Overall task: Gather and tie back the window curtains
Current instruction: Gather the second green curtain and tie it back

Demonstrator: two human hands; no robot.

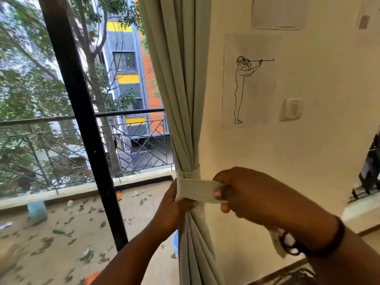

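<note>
A pale green curtain (pixel 176 95) hangs bunched at the right edge of the window, cinched at waist height by a matching fabric tie-back band (pixel 195 189). My left hand (pixel 172 208) grips the gathered curtain just below the band, thumb on the band's lower edge. My right hand (pixel 250 196) pinches the band's free end and holds it out to the right of the bundle, level with the wrap. Below the band the folds fan out downward.
A black window frame post (pixel 82 128) stands left of the curtain, with a balcony railing (pixel 141 145) and littered floor outside. On the cream wall to the right are a line drawing on paper (pixel 249 81) and a light switch (pixel 292 109). A dark object (pixel 370 167) stands at far right.
</note>
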